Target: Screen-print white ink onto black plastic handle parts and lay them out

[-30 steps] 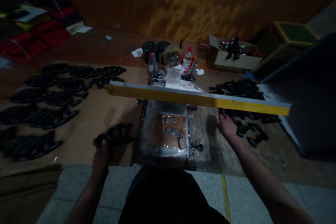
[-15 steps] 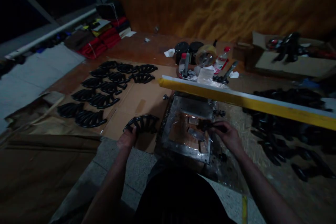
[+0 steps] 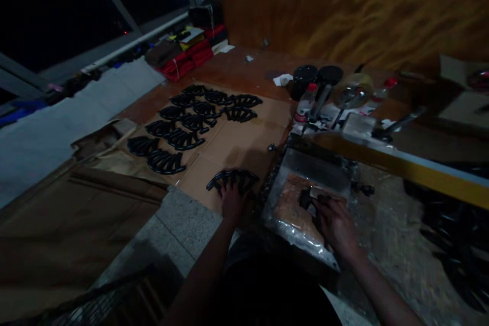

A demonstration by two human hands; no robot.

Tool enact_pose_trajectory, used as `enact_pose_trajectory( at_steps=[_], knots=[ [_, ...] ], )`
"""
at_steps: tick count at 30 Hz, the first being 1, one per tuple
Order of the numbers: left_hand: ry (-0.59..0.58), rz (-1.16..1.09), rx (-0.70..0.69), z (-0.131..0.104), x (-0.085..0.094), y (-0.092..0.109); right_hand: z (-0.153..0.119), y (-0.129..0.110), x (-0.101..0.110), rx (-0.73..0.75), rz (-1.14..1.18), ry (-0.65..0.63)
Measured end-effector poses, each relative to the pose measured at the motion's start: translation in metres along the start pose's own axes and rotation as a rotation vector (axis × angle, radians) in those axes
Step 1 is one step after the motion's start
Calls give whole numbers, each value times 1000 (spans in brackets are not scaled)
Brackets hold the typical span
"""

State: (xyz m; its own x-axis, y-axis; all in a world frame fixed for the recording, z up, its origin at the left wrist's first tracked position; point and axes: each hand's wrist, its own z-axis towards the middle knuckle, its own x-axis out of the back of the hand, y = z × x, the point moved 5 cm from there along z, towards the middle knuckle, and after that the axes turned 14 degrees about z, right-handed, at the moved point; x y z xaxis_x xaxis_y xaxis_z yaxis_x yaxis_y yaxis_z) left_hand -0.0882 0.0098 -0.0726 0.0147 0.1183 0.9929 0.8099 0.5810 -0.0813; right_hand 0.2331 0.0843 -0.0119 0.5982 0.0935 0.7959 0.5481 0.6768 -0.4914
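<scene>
Over the metal plate point(image 3: 311, 165), a small black part point(image 3: 305, 197) was being held by the right hand point(image 3: 338, 224), with the fingers pinched on it pretty clearly, though the far side of the grip was hidden by the hand itself. Just left of the plate, a curved row of black parts point(image 3: 248, 179) was touched by the left hand point(image 3: 232, 201); its fingers were laid on the near side of the row, but whether anything was actually gripped there couldn't be told, it was way too dark. That row was set down on flat cardboard point(image 3: 237, 142), and farther left of the plate a bunch of similar black fans point(image 3: 183, 138) was laid out on it too. Right of the plate, a heap of black pieces point(image 3: 458, 224) was partly cut off by the picture edge. Behind the plate, a red-capped bottle point(image 3: 303, 107), two dark jars point(image 3: 304, 79) and a tape roll point(image 3: 353, 90) were crowded together, and a yellow-sided bar point(image 3: 420, 168) was seen slanting past the plate's far right corner.
</scene>
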Motion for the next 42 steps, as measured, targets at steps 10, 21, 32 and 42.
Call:
enact_pose_trajectory(
  at_steps=[10, 21, 32, 42],
  knots=[
    [3, -7, -375, 38, -12, -35, 30, -53, -27, -46, 49, -143],
    [78, -13, -803, 205, 6, -23, 188, -120, -202, -273, 200, -818],
    [68, 20, -930, 316, 33, -54, 227, -110, -242, -376, -20, -926],
    [107, -67, -795, 292, 23, -91, 217, -105, -251, -286, -130, -869]
  ],
)
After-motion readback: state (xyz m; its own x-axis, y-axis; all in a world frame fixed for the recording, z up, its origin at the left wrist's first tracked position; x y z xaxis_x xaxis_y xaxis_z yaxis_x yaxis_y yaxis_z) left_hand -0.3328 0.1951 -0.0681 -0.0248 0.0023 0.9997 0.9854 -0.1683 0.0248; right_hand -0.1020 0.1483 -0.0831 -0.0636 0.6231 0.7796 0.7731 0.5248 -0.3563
